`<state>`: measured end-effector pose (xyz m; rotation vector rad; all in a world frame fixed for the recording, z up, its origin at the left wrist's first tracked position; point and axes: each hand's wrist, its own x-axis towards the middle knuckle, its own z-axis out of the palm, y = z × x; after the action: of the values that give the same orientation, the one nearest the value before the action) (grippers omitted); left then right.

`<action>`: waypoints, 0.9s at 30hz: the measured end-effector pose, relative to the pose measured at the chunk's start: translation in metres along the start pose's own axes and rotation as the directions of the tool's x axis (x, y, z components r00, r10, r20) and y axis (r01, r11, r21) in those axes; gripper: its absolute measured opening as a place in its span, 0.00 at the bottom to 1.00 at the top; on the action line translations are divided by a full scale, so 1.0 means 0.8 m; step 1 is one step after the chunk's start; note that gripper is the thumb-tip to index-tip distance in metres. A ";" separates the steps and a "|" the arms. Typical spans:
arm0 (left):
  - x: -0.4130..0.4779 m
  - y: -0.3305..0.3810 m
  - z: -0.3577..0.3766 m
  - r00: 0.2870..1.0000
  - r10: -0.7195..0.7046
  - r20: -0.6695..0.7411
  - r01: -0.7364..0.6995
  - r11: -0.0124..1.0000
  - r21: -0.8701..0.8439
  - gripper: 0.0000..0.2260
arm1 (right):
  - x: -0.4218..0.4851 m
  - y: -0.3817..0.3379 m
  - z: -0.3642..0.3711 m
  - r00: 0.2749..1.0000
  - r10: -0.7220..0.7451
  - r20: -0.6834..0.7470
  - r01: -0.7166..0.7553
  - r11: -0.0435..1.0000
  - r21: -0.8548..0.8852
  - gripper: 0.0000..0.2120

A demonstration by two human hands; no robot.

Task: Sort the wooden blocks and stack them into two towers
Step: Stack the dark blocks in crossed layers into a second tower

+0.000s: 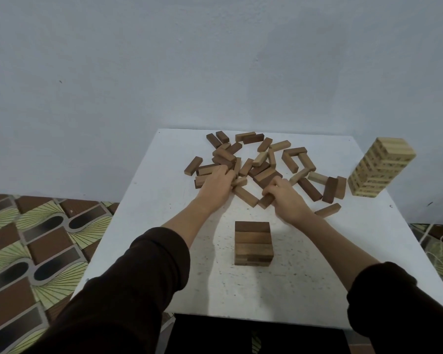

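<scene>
A big messy pile of wooden blocks lies on the far half of the white table. Some blocks are dark brown and some are pale, all mixed up and lying across each other. A short dark tower stands in the middle of the table, near the person. A tall light tower stands at the far right, close to the table's right edge.

The left hand reaches into the left side of the pile with its fingers bent down over the blocks. I cannot tell if it holds one. The right hand has its fingers curled round a dark block at the near side of the pile.

The pile almost reaches the far edge by the wall. The table is bare on the left side and all around the dark tower. One lone block lies just right of the right hand.
</scene>
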<state>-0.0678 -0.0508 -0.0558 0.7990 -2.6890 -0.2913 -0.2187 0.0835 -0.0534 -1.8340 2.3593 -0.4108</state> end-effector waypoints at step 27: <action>-0.017 0.009 0.012 0.989 -0.123 0.080 0.132 0.985 -0.113 0.20 | 0.012 -0.007 0.002 0.996 0.061 0.068 -0.067 0.994 0.088 0.16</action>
<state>-0.0640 -0.0366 -0.0657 0.9433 -2.6624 -0.5150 -0.2154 0.0728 -0.0527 -1.7014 2.3104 -0.4356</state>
